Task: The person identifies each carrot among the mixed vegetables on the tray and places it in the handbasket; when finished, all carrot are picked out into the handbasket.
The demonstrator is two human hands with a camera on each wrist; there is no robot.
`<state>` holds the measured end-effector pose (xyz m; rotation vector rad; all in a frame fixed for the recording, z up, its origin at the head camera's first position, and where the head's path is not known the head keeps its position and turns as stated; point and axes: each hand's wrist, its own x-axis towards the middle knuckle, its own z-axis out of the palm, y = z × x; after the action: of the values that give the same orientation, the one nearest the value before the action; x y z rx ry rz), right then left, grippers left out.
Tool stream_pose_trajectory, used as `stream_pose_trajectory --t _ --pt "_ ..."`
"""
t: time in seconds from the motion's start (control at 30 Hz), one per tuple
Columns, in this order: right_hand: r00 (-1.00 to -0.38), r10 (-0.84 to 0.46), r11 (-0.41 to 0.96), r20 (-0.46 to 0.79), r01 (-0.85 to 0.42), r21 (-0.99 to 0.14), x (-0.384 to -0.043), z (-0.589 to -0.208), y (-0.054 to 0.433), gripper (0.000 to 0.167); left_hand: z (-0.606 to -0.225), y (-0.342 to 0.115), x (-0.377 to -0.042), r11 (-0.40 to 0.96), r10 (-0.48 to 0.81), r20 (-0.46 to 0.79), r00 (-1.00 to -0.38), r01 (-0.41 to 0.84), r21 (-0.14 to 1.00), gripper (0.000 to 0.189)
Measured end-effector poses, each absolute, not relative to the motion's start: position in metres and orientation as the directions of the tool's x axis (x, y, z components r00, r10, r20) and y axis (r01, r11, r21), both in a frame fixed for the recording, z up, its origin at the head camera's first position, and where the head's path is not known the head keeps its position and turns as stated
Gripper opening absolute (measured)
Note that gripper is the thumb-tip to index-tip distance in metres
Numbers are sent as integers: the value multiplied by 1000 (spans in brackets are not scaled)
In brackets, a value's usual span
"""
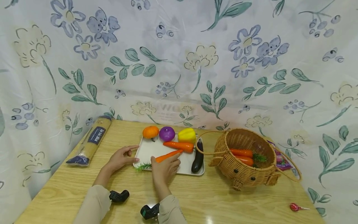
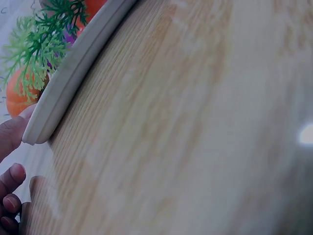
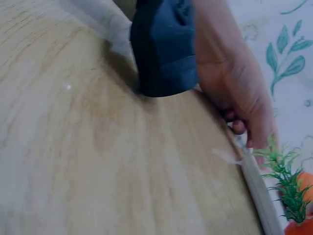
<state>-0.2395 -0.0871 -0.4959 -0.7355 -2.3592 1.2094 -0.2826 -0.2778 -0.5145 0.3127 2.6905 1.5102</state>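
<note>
My right hand [image 1: 166, 168] reaches over the near part of a white tray [image 1: 144, 152] and grips an orange carrot [image 1: 167, 156], thumb by its green leaves [image 1: 143, 167] and index finger near its tip. My left hand [image 1: 120, 160] is at the tray's left side, thumb and index finger spread at the rim; the left wrist view shows the thumb [image 2: 12, 132] against the tray's corner. Also on the tray are a second carrot [image 1: 179, 146], a small pumpkin [image 1: 150, 132], a purple onion [image 1: 167, 134], a yellow bell pepper [image 1: 186, 135] and an eggplant [image 1: 198, 158].
Right of the tray stands a wicker basket [image 1: 246, 177] with carrots [image 1: 241, 152] inside; its handle loop overlaps the tray's edge in the head view. A purple packet [image 1: 282, 160] lies behind it. A pasta bag [image 1: 90, 141] is on the left, a lollipop [image 1: 295, 207] at the right front.
</note>
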Motion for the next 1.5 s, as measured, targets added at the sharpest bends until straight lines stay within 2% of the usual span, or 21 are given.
stream_pose_trajectory --t 0.3,0.47,0.7,0.93,1.1,1.23,1.37,1.5 --pt "-815 579 477 28 311 -822 -240 -485 -79 125 -514 -278 -283 517 186 67 -980 156 842 59" --pt "-830 556 420 -32 314 -851 -238 -477 -70 120 -514 -277 -283 515 183 56 -981 145 845 60" --pt "-864 480 248 -154 302 -921 -233 -463 -55 113 -513 -276 -281 510 188 43 -981 135 849 62" --pt "-901 319 17 -295 317 -948 -224 -453 -38 105 -509 -275 -281 522 186 35 -982 129 843 61" --pt "-907 234 -76 -350 342 -937 -223 -450 -24 93 -508 -277 -281 537 182 31 -983 126 834 60" --pt "-910 210 -93 -358 346 -933 -222 -451 -18 75 -506 -276 -281 540 178 31 -983 124 832 60" --pt "-926 182 -86 -329 319 -944 -219 -453 -12 53 -508 -276 -281 538 180 31 -983 124 834 61" --pt "-953 139 -25 -271 270 -963 -220 -456 -2 43 -508 -276 -281 533 182 28 -983 123 837 61"
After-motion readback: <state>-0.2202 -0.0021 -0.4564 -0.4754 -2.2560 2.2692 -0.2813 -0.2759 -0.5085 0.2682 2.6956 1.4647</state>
